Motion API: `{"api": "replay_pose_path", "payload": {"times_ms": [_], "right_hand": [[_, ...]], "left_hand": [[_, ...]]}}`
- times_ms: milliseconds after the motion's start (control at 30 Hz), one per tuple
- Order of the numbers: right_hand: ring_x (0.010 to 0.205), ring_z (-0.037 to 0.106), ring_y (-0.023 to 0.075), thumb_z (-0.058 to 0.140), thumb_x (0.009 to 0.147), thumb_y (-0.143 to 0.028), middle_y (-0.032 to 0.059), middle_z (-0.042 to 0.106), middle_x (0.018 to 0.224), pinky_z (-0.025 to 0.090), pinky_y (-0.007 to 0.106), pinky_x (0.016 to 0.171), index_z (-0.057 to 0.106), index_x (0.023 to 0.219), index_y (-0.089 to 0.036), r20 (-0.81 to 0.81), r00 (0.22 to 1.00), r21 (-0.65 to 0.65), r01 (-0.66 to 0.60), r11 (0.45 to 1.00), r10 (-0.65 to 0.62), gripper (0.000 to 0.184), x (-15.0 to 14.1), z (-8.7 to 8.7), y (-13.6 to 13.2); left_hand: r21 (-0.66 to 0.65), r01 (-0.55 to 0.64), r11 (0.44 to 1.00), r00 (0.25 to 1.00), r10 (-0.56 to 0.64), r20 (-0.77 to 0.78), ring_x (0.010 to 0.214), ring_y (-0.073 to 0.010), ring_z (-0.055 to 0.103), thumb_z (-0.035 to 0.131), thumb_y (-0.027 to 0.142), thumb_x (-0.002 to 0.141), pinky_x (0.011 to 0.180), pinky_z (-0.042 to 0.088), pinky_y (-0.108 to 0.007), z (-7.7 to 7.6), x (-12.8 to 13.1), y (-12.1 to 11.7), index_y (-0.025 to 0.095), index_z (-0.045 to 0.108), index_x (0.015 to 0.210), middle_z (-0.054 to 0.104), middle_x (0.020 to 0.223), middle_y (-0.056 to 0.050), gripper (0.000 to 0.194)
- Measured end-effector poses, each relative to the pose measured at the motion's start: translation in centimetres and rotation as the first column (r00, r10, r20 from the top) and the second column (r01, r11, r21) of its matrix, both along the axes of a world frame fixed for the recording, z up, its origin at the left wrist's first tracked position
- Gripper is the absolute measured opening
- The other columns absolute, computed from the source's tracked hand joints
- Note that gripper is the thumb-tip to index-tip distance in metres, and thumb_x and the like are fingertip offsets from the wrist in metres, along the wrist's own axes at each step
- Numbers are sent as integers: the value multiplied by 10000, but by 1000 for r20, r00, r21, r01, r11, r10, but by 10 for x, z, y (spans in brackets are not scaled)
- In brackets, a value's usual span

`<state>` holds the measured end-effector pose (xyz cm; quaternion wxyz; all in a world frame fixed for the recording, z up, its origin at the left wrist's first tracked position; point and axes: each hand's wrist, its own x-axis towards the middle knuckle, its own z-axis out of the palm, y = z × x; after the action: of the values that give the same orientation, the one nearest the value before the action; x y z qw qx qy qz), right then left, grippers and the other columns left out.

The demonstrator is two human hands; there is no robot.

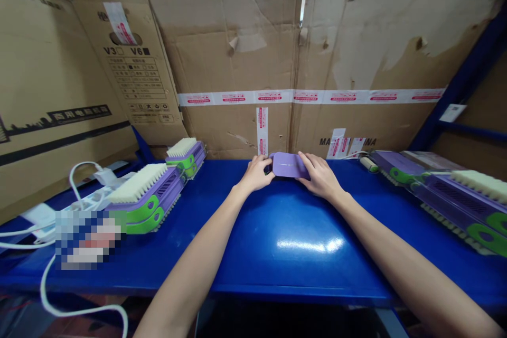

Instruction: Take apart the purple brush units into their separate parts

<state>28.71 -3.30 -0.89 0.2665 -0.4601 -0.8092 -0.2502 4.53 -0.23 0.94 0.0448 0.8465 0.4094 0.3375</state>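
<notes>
At the far side of the blue table, a flat purple piece with rounded corners and a fine pale line [291, 165] is between my two hands. The fingers of my left hand [258, 171] are bent round its left end, where something small and dark shows under the fingertips. Over its right end my right hand [319, 173] is closed, thumb at the near edge and fingers on top. The underside of the piece is hidden, so its exact kind cannot be told.
Purple-and-green brushes with cream bristles lie on the left [144, 198] and right [455, 198] of the blue table [253, 253]. A white power strip [89, 200] with cables sits at the left, beside a blurred patch. Cardboard walls [237, 53] stand behind and left; a blue post [455, 82] rises right.
</notes>
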Motion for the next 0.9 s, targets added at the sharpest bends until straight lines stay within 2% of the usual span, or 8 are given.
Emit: {"api": "replay_pose_path", "payload": {"times_ms": [133, 200, 300, 400, 567, 667, 800, 900], "right_hand": [[1204, 470, 338, 529, 858, -413, 207, 505, 1308, 399, 472, 964, 156, 1507, -126, -28, 999, -1, 39, 999, -39, 802, 4, -1, 1], [1183, 484, 335, 529, 856, -419, 204, 521, 1289, 409, 461, 946, 185, 1499, -123, -55, 995, -12, 78, 997, -79, 787, 6, -2, 1], [1137, 507, 334, 532, 848, -437, 196, 548, 1254, 425, 454, 910, 236, 1483, -123, -90, 986, -28, 140, 990, -142, 768, 6, -1, 1], [1116, 509, 340, 529, 843, -453, 191, 559, 1240, 435, 458, 877, 259, 1477, -128, -106, 979, -34, 172, 985, -175, 762, 3, -1, 0], [1133, 489, 357, 511, 842, -465, 198, 536, 1281, 438, 484, 849, 199, 1505, -156, -161, 973, -52, 159, 986, -166, 796, -1, 0, -1], [1160, 474, 354, 514, 830, -445, 184, 516, 1315, 432, 491, 866, 245, 1493, -176, -179, 972, -93, 136, 986, -151, 765, -1, 1, -3], [1175, 467, 342, 493, 826, -368, 156, 495, 1357, 414, 486, 891, 311, 1471, -205, -140, 985, -137, 84, 987, -103, 689, -3, 3, -7], [1115, 503, 337, 479, 846, -428, 158, 533, 1326, 417, 463, 854, 368, 1441, -192, -128, 985, -154, 99, 983, -119, 650, -9, 5, -9]], "left_hand": [[8, -12, 1000, 1000, 12, 24, 1067, -257, 534, 679, 303, 766, 937, 430, -428, 3, -9, 2, 228, 675, 880, 622, 1091, -59, 136], [1, -54, 999, 997, 54, 55, 1007, -244, 569, 654, 279, 794, 905, 442, -418, 3, -14, 6, 225, 659, 874, 653, 1001, -52, 96], [-14, -130, 991, 972, 131, 193, 903, -220, 622, 595, 247, 840, 855, 461, -384, 2, -21, 13, 212, 627, 904, 686, 911, -52, 80], [-17, -190, 982, 901, 181, 395, 891, -202, 648, 573, 253, 854, 820, 472, -335, 1, -28, 19, 206, 593, 899, 697, 926, -60, 68], [-44, -300, 953, 722, 257, 643, 768, -161, 658, 538, 261, 864, 722, 477, -270, 2, -36, 24, 209, 530, 929, 688, 817, -32, 84], [-45, -334, 941, 669, 270, 692, 768, -157, 655, 545, 264, 854, 730, 477, -266, 1, -38, 26, 211, 514, 936, 678, 805, -28, 102], [-49, -311, 949, 670, 256, 697, 810, -164, 662, 552, 263, 844, 764, 485, -276, 1, -35, 25, 210, 515, 932, 670, 821, -32, 109], [-58, -299, 953, 663, 251, 705, 828, -164, 663, 560, 259, 842, 779, 488, -282, 3, -31, 22, 210, 517, 926, 677, 835, -36, 107]]}}
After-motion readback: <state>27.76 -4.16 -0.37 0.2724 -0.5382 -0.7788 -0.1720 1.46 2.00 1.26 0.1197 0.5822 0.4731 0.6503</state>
